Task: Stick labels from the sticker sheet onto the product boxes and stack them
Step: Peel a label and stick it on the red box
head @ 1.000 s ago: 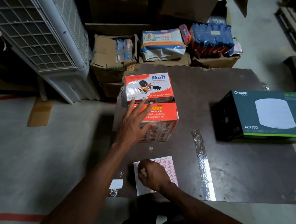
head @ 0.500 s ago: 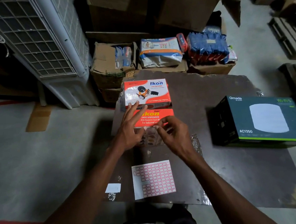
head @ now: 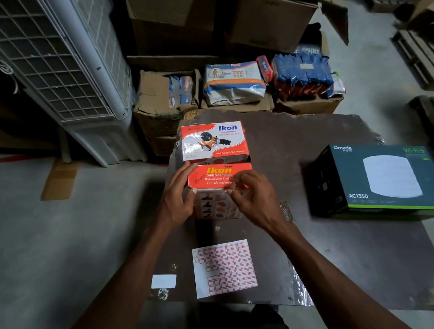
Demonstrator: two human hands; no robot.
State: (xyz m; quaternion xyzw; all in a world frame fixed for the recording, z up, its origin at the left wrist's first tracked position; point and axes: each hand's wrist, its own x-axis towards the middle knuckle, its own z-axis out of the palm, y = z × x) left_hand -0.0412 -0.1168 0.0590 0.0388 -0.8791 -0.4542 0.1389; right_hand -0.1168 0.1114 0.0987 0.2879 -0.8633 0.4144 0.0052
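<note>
Many labels remain on the sheet (head: 224, 268) at lower centre, while just above it the left hand (head: 178, 198) steadies the near Ikon box (head: 219, 188) with straight fingers, the right hand (head: 251, 197) apparently pinches a label at its front edge, and beyond, a second Ikon box (head: 214, 143) and the Omada box (head: 384, 177) at right lie unstacked.

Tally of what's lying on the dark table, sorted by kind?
Orange tape dispenser boxes: 2, far box and near box
Dark green router box: 1
Sticker sheet: 1
Small white paper slip: 1
Total: 5
</note>
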